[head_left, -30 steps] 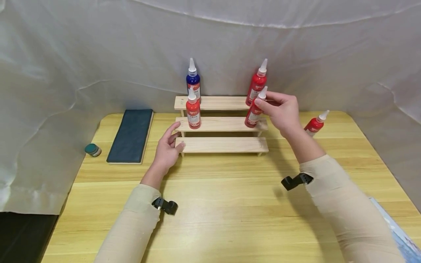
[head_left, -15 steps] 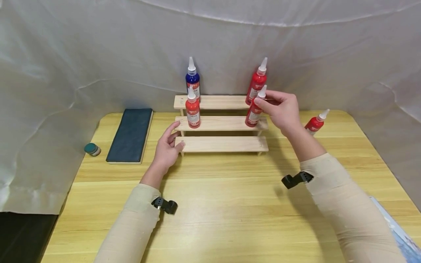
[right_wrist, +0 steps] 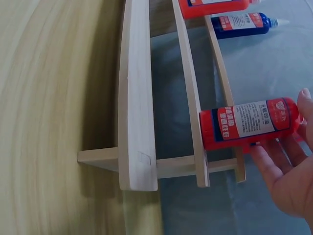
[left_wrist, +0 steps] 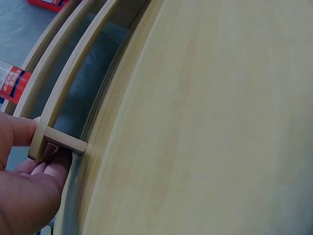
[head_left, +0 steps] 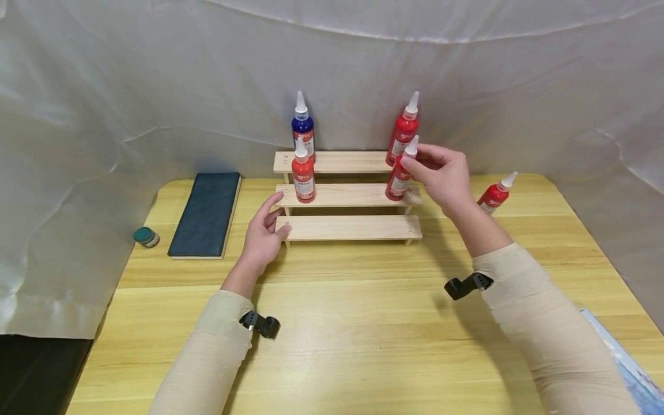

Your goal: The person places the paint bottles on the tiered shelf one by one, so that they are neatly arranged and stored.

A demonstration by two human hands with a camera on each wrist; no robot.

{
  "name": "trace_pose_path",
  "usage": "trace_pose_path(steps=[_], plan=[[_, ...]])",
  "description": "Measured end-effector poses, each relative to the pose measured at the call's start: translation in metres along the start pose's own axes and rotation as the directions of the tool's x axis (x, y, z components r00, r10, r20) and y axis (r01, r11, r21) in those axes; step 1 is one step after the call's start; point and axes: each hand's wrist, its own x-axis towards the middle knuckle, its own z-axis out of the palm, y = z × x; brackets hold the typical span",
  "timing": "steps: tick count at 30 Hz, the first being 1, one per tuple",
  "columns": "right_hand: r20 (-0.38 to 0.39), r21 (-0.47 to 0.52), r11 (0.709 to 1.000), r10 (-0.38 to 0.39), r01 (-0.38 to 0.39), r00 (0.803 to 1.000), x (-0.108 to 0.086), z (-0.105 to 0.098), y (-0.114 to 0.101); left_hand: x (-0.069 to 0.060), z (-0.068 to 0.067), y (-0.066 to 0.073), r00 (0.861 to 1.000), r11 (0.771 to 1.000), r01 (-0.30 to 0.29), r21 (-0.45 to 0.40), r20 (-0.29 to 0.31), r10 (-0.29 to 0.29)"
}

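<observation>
A three-tier wooden stand (head_left: 347, 228) sits at the back of the table. My left hand (head_left: 263, 237) grips its left end; in the left wrist view, that hand's fingers (left_wrist: 49, 178) curl round the end of the lowest tier. With thumb and fingers, my right hand (head_left: 443, 176) pinches the upper part of a red bottle (head_left: 398, 183) with a white nozzle, standing on the middle tier's right end. An orange-red bottle (head_left: 304, 180) is on the same tier's left end. On the top tier are a blue bottle (head_left: 303, 125) at left and another red bottle (head_left: 403, 132) at right.
One more red bottle (head_left: 493, 197) stands on the table at right, partly behind my forearm. A dark notebook (head_left: 206, 216) and a small green-lidded jar (head_left: 147, 236) lie at left. A blue-and-white picture edge (head_left: 630, 363) shows at lower right. Grey cloth (head_left: 353, 63) hangs behind.
</observation>
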Motion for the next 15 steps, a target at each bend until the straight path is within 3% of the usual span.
trace_pose_path(steps=[7, 15], plan=[[-0.045, 0.037, 0.999, -0.021, 0.023, 0.999, -0.009, -0.011, 0.002, 0.000, 0.001, -0.001, 1.000, 1.000, -0.002, 0.003, 0.003, 0.002], [-0.091, -0.003, 1.000, -0.015, 0.015, 0.996, -0.027, -0.028, 0.018, 0.000, 0.001, 0.000, 1.000, 1.000, -0.003, 0.002, -0.001, 0.003]])
